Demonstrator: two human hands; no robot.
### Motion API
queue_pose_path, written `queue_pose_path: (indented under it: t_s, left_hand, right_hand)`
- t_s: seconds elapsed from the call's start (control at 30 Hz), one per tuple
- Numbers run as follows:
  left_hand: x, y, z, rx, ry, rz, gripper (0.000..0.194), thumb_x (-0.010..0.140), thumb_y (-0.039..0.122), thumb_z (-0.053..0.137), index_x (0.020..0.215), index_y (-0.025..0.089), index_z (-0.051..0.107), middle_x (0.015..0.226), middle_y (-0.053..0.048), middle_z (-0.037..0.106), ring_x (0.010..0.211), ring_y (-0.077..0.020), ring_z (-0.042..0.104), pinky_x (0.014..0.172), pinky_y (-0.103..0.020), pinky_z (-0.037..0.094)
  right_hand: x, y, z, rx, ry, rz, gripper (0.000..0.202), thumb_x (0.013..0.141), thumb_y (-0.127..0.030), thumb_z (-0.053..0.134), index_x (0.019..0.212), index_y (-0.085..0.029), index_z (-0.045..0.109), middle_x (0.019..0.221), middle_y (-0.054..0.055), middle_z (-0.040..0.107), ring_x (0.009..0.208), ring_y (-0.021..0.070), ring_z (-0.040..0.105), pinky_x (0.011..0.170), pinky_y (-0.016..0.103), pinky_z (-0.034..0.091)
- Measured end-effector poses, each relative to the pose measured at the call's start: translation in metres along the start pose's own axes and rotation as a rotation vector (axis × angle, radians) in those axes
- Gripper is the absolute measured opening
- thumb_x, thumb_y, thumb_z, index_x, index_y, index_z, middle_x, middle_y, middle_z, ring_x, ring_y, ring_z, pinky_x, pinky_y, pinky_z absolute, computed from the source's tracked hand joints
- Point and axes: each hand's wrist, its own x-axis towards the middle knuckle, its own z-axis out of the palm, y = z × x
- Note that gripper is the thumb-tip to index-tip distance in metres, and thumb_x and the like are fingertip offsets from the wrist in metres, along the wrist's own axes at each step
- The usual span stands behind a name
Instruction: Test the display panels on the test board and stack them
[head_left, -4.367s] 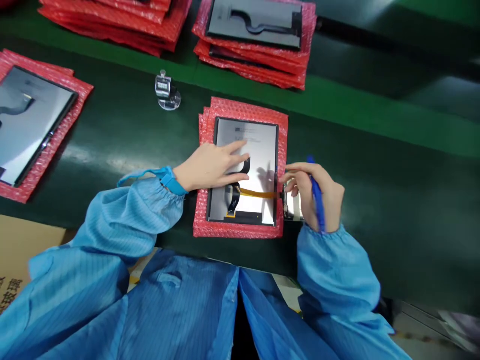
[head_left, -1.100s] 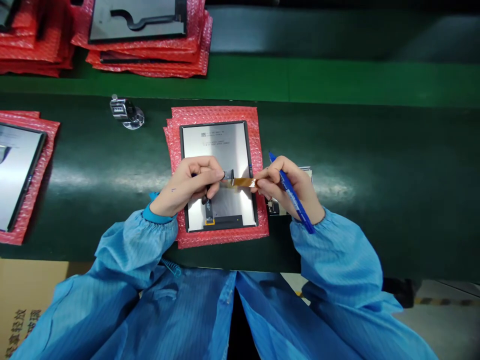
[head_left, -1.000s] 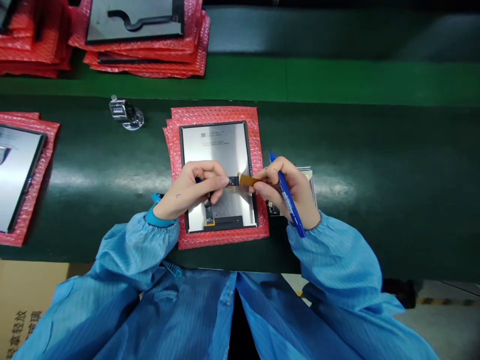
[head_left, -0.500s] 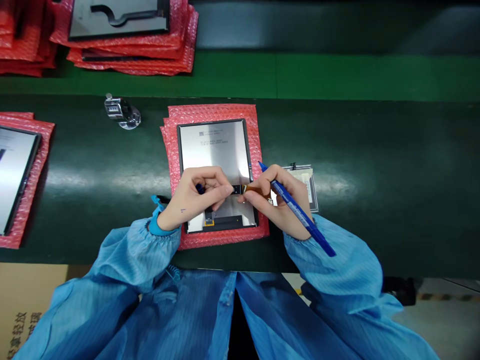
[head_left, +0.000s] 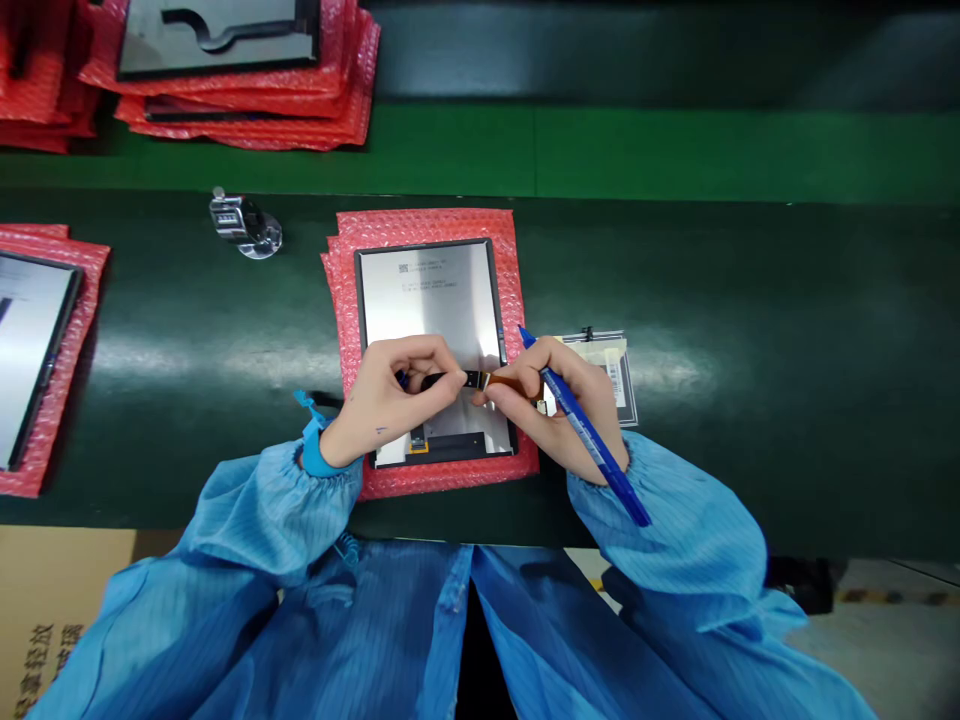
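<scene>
Jutting from left hand (head_left: 401, 400), black cable (head_left: 472, 379)

Seeing a shiny metal counter (head_left: 238, 220) on the dark green table (head_left: 750, 300), red bubble-wrap stacks (head_left: 341, 125) beyond it, and one cardboard box (head_left: 64, 570) at lower left

2 bare hands (head_left: 409, 390) (head_left: 566, 405) nearly meeting, thumbs and fingertips pinched, wrists angled inward, forearms converging

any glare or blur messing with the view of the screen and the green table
Head view: bright glare on the screen panel, its tiny print too faint to read; hazy reflections on the green table at both sides; no strong motion blur.
</scene>
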Motion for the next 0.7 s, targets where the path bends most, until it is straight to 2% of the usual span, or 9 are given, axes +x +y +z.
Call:
queue_pose_path:
  t_s: [0.13,0.27,0.43,0.53,0.7]
  left_hand:
    - [0.0006,-0.0012,-0.0004,0.028,0.009,0.051,0.017,0.081,0.021,0.065,0.065,0.017,0.064,0.048,0.004,0.05,0.043,-0.0059,0.031,0.042,-0.022,0.022]
    - [0.0008,-0.0028,-0.0015,0.028,-0.036,0.07,0.012,0.082,0.024,0.067,0.074,0.017,0.073,0.058,0.001,0.06,0.046,-0.0065,0.029,0.042,-0.023,0.023]
    - [0.0009,-0.0055,-0.0011,-0.017,0.021,0.014,0.015,0.082,0.027,0.068,0.073,0.016,0.071,0.05,0.002,0.052,0.043,-0.0073,0.037,0.042,-0.024,0.026]
    - [0.0004,-0.0067,-0.0004,-0.034,0.015,0.012,0.016,0.083,0.029,0.068,0.074,0.017,0.07,0.051,0.003,0.052,0.042,-0.0074,0.04,0.042,-0.023,0.028]
    - [0.0002,-0.0059,0.0007,-0.047,0.02,0.03,0.016,0.083,0.028,0.068,0.073,0.016,0.069,0.05,0.003,0.05,0.042,-0.0067,0.036,0.042,-0.023,0.026]
  right_hand:
    - [0.0001,0.0013,-0.0002,-0.008,0.0,0.018,0.037,0.09,-0.034,0.07,0.072,-0.024,0.039,0.075,-0.001,0.067,0.067,0.0163,0.071,0.06,0.027,0.054]
    - [0.0012,0.0015,-0.0009,-0.019,-0.021,0.001,0.035,0.09,-0.033,0.07,0.072,-0.024,0.041,0.075,-0.001,0.067,0.071,0.0165,0.071,0.061,0.026,0.055]
    - [0.0015,-0.0016,-0.0024,0.097,-0.034,0.033,0.033,0.092,-0.024,0.067,0.073,-0.024,0.039,0.074,-0.001,0.069,0.074,0.0164,0.072,0.069,0.028,0.056]
    - [0.0015,-0.0022,-0.0027,0.132,-0.043,0.035,0.033,0.092,-0.024,0.068,0.074,-0.024,0.04,0.077,0.0,0.072,0.076,0.017,0.073,0.071,0.029,0.057]
    - [0.0017,-0.0025,-0.0022,0.132,-0.039,0.053,0.034,0.092,-0.025,0.068,0.073,-0.023,0.039,0.076,0.0,0.072,0.076,0.0167,0.073,0.072,0.029,0.057]
